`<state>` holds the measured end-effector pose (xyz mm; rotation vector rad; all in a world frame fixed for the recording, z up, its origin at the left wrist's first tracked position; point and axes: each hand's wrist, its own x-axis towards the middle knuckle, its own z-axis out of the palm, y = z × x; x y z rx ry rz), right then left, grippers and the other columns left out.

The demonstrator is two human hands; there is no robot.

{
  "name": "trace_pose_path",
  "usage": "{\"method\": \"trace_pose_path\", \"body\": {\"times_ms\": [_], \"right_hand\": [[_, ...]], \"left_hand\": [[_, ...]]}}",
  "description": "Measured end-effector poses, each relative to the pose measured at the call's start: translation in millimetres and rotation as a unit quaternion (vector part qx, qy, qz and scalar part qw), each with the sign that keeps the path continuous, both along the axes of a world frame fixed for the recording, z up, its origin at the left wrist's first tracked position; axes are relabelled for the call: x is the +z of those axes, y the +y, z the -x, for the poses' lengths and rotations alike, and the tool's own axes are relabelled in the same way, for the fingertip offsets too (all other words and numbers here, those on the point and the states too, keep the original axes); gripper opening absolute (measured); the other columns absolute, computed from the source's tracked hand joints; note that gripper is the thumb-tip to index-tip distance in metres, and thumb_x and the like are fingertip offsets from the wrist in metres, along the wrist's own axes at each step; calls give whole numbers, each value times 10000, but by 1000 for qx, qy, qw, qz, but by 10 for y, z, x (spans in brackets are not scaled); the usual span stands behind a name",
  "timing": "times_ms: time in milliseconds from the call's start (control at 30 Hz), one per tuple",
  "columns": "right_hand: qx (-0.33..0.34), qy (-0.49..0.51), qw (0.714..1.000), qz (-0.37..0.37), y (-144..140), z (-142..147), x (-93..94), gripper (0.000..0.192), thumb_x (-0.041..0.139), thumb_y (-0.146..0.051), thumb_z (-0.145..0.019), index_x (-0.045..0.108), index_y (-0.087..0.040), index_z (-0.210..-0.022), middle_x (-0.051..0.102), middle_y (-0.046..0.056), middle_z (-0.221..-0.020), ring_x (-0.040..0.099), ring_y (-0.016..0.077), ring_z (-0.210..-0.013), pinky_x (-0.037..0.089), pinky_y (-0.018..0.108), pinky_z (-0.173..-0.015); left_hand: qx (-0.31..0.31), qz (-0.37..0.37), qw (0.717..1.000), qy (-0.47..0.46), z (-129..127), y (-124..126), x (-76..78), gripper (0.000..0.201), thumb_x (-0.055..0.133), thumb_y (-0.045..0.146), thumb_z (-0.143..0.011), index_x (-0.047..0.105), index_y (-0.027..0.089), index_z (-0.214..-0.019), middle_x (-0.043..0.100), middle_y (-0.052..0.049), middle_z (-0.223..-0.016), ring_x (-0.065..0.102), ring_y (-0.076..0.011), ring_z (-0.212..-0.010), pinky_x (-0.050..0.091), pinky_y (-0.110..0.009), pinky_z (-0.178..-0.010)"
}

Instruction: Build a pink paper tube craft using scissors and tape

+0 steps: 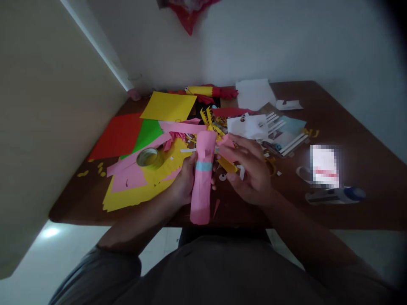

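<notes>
Dark brown table [362, 163], coloured paper sheets [168, 106] atop; pale wall [286, 42] behind, whitish floor [155, 250] below. Left hand [185, 182]: gripping pink paper tube [201, 195]. Right hand [252, 171]: fingers loosely parted, near tube.

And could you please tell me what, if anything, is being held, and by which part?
The left hand holds the pink paper roll around its middle, near the light blue band. The right hand is open beside it, with no hold visible.
</notes>
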<state>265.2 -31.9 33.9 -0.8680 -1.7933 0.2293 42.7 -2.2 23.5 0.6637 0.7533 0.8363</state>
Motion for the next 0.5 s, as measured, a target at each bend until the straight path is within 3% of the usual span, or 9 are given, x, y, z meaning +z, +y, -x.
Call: {"method": "trace_pose_path", "body": {"times_ms": [67,167,267,333,433,500], "right_hand": [[-67,28,997,19,-5,-113,59,387,658,-373,-1139,787,-354,-1503,791,114,-1509,732,366,-1432,570,583,-1245],[-160,-29,975,151,-73,-350,6,282,627,-399,-1163,849,-299,-1306,852,124,-1281,800,348,-1164,626,527,-1075],[-231,-188,920,255,-220,-592,-244,317,639,-365,-1113,838,-214,-1309,834,205,-1310,765,422,-1275,587,579,-1155],[-233,-296,874,306,-316,-713,-424,353,663,-350,-1081,817,-197,-1360,819,234,-1317,740,453,-1280,565,609,-1165],[-217,-313,870,314,-361,-815,-546,398,708,-350,-1050,795,-179,-1399,806,242,-1385,725,450,-1306,555,584,-1176],[-190,-303,878,319,-302,-832,-513,367,697,-417,-1085,810,-166,-1328,828,221,-1312,744,421,-1259,572,539,-1152]], "left_hand": [[-9,-1,1000,-14,7,24,16,708,874,831,-861,802,185,-1143,706,-6,-818,613,-137,-537,554,-268,-458],[-20,-17,999,-44,8,43,63,718,940,813,-804,790,181,-1108,662,21,-812,575,-112,-529,525,-243,-426],[-37,-41,996,-67,3,47,99,717,967,804,-749,780,185,-1058,635,33,-791,561,-109,-514,520,-246,-412],[-46,-57,995,-65,5,44,106,734,961,824,-721,771,190,-1038,640,30,-782,557,-114,-495,517,-258,-406],[-43,-84,996,-5,47,30,132,809,929,896,-724,775,175,-1057,687,3,-789,604,-143,-504,547,-293,-440],[-23,-124,990,69,121,24,185,735,899,845,-859,788,148,-1066,730,-32,-803,677,-178,-578,591,-313,-532]]}}
